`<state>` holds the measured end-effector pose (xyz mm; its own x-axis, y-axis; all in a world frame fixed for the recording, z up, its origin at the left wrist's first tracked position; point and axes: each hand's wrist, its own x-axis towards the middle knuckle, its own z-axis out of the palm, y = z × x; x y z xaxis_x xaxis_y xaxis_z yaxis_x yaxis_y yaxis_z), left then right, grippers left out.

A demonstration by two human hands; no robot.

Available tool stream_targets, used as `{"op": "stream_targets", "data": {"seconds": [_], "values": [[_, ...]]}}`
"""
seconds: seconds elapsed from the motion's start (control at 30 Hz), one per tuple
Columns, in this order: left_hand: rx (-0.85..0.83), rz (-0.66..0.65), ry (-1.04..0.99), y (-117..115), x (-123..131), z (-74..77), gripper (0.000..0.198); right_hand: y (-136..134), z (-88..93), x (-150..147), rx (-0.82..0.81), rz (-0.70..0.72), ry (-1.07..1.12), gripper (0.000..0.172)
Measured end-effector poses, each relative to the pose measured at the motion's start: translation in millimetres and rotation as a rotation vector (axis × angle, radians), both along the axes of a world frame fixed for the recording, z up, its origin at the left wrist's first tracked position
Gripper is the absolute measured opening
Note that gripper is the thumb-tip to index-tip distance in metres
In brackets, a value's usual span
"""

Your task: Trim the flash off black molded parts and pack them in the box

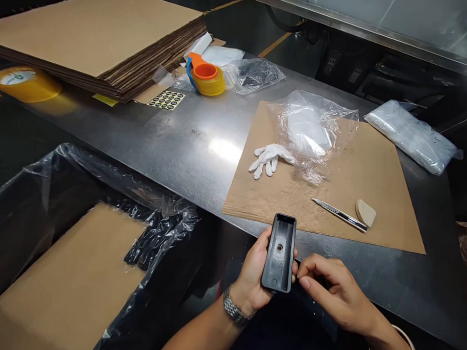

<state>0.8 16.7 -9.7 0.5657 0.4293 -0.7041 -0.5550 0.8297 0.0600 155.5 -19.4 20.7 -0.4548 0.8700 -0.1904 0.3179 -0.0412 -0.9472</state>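
Note:
My left hand [256, 276] grips a black plastic housing [285, 255], a long hollow tray-like part with a round hole in its floor. Its open side faces up toward me, tilted above the table's front edge. Close by its right edge is my right hand [337, 289], thumb and forefinger drawn together in a pinch; whatever they may hold is too small to make out. On a cardboard sheet [249, 195] beyond lie a utility knife [340, 215], a beige wedge-shaped block [365, 213], a white glove [270, 159] and a clear plastic bag [312, 126] with white material inside.
A metal table [171, 146] carries a cardboard stack [98, 31], a tape dispenser [207, 76], a tape roll [25, 82], a sticker sheet [166, 99] and a wrapped packet [412, 135]. At left, a plastic-lined bin [64, 155] holds cardboard and several black parts [147, 239].

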Motion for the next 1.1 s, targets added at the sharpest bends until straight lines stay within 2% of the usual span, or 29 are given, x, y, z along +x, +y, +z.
{"op": "stream_targets", "data": {"seconds": [0.17, 0.3, 0.37, 0.43, 0.53, 0.6, 0.67, 0.9, 1.1], "values": [[-0.017, -0.001, -0.011, -2.0, 0.4, -1.6, 0.054, -2.6, 0.7, -5.3, -0.068, -0.067, -0.114, 0.008], [0.002, 0.015, -0.047, -4.4, 2.2, -2.3, 0.056, -0.3, -0.5, -10.4, -0.087, -0.069, -0.349, 0.017], [-0.027, 0.038, -0.049, -4.9, 3.0, -1.4, 0.052, 2.6, -0.1, -13.3, -0.022, -0.12, -0.473, 0.018], [-0.056, 0.025, -0.04, -4.9, 3.6, 0.6, 0.05, 6.1, 1.6, -16.1, 0.132, -0.187, -0.541, 0.013], [-0.056, 0.025, -0.046, -4.5, 4.1, 4.3, 0.046, 10.0, 6.2, -20.1, 0.372, -0.106, -0.492, 0.013], [-0.053, 0.069, -0.046, -4.8, 4.2, 5.7, 0.042, 10.7, 8.2, -22.9, 0.428, 0.023, -0.421, 0.018], [-0.055, 0.083, -0.047, -5.9, 4.1, 5.5, 0.039, 10.1, 7.5, -25.6, 0.44, 0.087, -0.386, 0.021], [-0.068, 0.089, -0.035, -10.2, 4.2, 4.4, 0.037, 7.8, -4.7, -30.0, 0.511, 0.053, -0.379, 0.027], [-0.057, 0.091, -0.008, -10.3, 6.6, 9.5, 0.037, 12.0, -4.3, -27.3, 0.427, 0.033, -0.326, 0.018]]}}
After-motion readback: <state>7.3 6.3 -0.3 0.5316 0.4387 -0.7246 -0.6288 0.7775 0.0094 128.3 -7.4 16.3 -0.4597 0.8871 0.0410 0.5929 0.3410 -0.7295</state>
